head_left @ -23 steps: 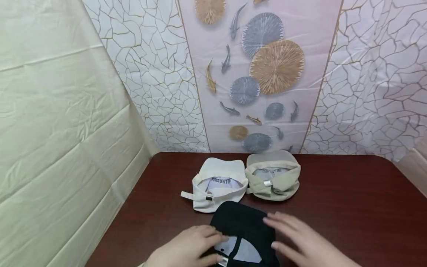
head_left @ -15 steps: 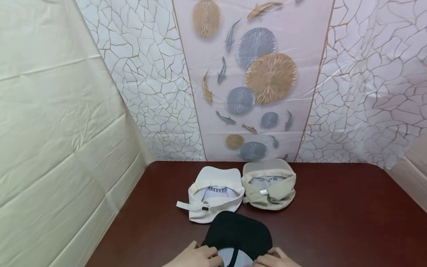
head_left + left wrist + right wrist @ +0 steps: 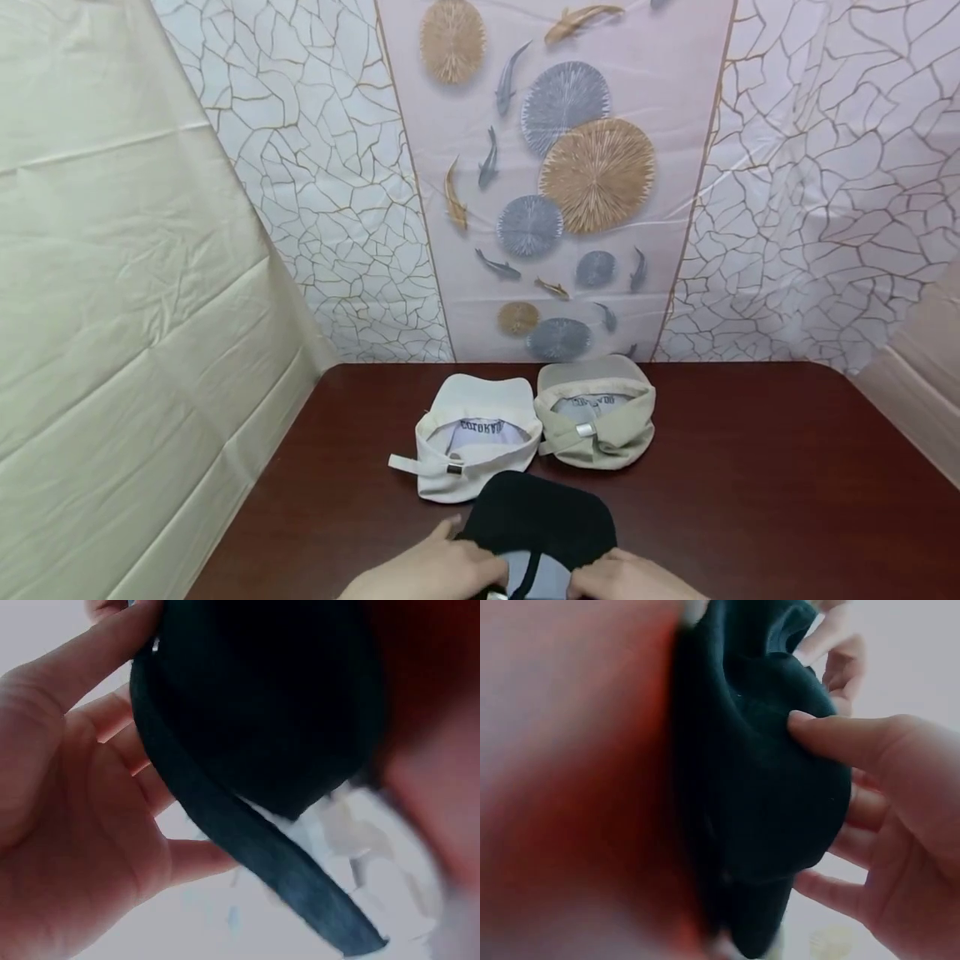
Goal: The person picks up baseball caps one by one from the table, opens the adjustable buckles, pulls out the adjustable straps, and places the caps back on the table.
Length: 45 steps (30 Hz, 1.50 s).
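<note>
Beside broad tabletop (image 3: 757,479), left hand (image 3: 438,570) and right hand (image 3: 624,577) grasp the black cap (image 3: 542,517) by its edges.

The dark reddish-brown tabletop (image 3: 750,483) has rounded far corners. Near its far edge a white baseball cap (image 3: 480,450) and a beige baseball cap (image 3: 600,417) lie upturned side by side, bills away from the person. Whether the nearer black baseball cap (image 3: 536,517) rests on it is unclear.
</note>
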{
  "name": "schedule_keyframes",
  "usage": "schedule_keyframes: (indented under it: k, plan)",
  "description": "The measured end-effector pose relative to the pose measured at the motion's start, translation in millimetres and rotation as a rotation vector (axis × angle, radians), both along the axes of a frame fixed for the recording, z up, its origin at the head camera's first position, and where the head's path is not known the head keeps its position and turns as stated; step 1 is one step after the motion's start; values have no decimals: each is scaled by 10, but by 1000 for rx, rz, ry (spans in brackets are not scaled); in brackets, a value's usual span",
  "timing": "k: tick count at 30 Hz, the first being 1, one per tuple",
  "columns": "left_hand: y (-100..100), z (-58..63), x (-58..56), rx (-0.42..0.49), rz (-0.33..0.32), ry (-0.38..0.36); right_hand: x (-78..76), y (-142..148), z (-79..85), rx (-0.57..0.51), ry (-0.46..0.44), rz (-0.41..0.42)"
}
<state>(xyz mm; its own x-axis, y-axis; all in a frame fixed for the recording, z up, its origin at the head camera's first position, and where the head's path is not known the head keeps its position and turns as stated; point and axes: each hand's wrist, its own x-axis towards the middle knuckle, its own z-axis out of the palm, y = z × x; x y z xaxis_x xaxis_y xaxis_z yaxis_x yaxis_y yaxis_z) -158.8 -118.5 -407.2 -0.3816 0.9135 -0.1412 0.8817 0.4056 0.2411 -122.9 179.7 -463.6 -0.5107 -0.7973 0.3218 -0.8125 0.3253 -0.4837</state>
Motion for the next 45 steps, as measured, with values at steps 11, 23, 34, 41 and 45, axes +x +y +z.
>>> schedule_keyframes:
  k: [11,23,34,41,45]
  plan:
    - [-3,603,-337,427,150,12,-90,237,923,-68,290,-403]
    - [104,614,-345,659,198,18,-142,148,957,-192,138,-468]
    - [295,596,-248,808,234,-77,-95,-249,1121,-358,382,-538]
    - [381,567,-143,829,179,-52,-42,-379,1160,-251,319,-639]
    - [402,561,-90,818,144,-38,-16,-383,1149,-222,219,-628]
